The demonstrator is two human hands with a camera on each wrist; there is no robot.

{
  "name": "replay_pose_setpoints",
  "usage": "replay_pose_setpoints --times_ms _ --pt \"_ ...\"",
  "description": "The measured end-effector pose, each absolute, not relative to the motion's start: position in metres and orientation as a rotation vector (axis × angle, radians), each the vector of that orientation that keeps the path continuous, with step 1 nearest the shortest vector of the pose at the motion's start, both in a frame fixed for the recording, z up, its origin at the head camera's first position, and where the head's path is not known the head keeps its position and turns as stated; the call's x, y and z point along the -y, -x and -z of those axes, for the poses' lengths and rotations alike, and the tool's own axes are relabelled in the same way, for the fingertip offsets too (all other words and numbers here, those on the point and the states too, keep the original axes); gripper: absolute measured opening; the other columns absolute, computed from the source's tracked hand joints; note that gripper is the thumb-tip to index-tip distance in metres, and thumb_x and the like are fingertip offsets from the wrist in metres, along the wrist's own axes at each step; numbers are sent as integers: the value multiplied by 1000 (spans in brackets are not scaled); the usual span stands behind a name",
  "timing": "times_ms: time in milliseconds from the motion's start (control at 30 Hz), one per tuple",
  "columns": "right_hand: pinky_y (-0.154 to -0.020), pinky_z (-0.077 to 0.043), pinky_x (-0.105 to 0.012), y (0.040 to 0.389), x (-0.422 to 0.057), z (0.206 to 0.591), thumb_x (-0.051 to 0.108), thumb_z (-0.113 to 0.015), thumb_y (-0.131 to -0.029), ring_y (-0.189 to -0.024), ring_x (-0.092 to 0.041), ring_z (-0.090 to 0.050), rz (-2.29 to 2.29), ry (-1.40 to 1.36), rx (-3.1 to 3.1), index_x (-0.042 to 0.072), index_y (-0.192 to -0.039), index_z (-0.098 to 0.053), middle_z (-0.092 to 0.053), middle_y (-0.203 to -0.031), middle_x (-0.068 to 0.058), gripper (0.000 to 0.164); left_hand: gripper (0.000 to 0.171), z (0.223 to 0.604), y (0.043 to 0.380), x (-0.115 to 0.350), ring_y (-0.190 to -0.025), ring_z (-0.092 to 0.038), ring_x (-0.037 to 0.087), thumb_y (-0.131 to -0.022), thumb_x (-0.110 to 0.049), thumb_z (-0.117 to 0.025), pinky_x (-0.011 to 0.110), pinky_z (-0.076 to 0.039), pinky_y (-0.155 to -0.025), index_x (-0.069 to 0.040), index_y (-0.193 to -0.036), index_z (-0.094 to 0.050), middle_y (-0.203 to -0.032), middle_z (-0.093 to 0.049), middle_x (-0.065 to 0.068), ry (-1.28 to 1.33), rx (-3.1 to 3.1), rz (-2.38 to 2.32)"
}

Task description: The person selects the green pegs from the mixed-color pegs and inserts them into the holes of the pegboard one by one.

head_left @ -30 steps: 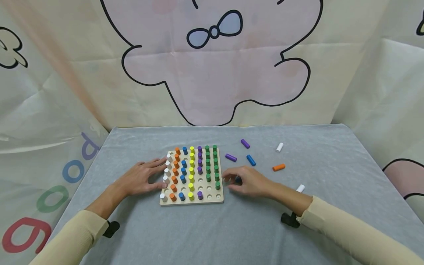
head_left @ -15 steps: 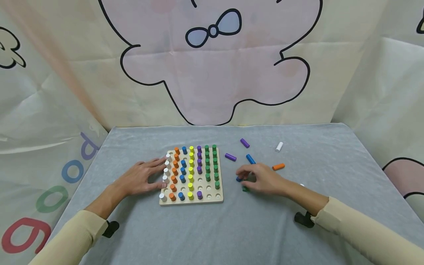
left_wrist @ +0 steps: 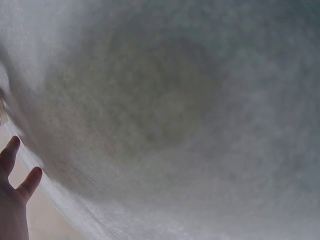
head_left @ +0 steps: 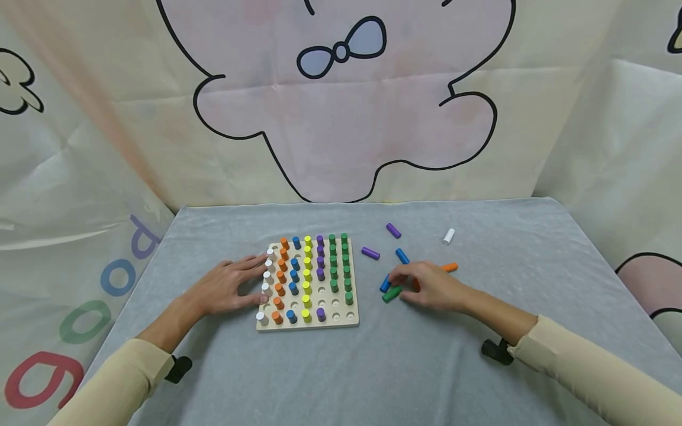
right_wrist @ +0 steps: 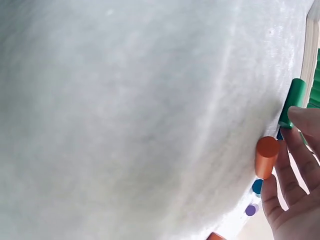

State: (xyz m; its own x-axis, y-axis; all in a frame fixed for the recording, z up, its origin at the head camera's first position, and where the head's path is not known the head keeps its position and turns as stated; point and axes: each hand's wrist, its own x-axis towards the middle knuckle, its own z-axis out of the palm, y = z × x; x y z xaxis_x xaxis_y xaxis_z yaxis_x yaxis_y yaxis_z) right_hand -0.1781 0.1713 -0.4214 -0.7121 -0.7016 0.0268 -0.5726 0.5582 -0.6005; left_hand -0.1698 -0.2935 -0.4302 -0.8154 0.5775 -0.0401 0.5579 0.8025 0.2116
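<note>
At the left edge of the wooden pegboard (head_left: 335,325), my left hand (head_left: 226,286) rests with its fingers spread, touching the board beside the white pegs (head_left: 267,277). Only part of this hand shows in the left wrist view. To the right of the board, my right hand (head_left: 434,287) pinches the end of a green peg (right_wrist: 292,102) between thumb and index finger. A blue peg (head_left: 385,284) lies by its fingertips. An orange peg (right_wrist: 266,157) sits against the other fingers in the right wrist view; whether they hold it, I cannot tell.
Upright pegs stand in coloured columns on the board, with some bare holes. Behind the right hand lie two purple pegs (head_left: 370,253), another blue peg (head_left: 402,255), a white peg (head_left: 449,236) and another orange peg (head_left: 450,267). A grey cloth (head_left: 298,378) covers the table.
My right hand has moved right, away from the board's edge. The green peg and an orange peg have come into sight at its fingers. My left hand stays in place.
</note>
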Motion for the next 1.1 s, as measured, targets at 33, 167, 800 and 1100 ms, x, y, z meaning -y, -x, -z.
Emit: replay_pose_setpoints --times_ms 33,167,800,1100 --pt "-83 -53 -33 178 -172 422 6 -76 -87 -94 -10 -65 871 1074 -2579 10 -113 -70 -72 -104 7 27 78 430 170 293 -142 -37 37 -89 -62 -61 63 -39 -100 -11 -148 -49 -158 -37 8 -908 -2884 -291" --pt "-86 -53 -34 179 -172 425 4 -75 -86 -94 -9 -66 868 1081 -2591 9 -113 -70 -72 -104 6 28 78 430 170 294 -142 -37 37 -89 -62 -62 63 -39 -100 -11 -147 -50 -158 -37 9 -903 -2887 -291" --pt "-82 -54 -33 177 -169 417 7 -75 -88 -94 -11 -65 874 1052 -2611 10 -114 -70 -72 -104 6 27 77 433 170 294 -142 -37 38 -89 -62 -61 64 -39 -100 -12 -147 -50 -158 -37 9 -916 -2885 -312" --pt "-82 -55 -34 170 -157 411 8 -78 -86 -94 -14 -66 909 1145 -2636 6 -114 -70 -73 -104 1 29 77 434 171 295 -142 -38 38 -89 -62 -61 65 -39 -99 -12 -148 -50 -158 -37 9 -921 -2889 -315"
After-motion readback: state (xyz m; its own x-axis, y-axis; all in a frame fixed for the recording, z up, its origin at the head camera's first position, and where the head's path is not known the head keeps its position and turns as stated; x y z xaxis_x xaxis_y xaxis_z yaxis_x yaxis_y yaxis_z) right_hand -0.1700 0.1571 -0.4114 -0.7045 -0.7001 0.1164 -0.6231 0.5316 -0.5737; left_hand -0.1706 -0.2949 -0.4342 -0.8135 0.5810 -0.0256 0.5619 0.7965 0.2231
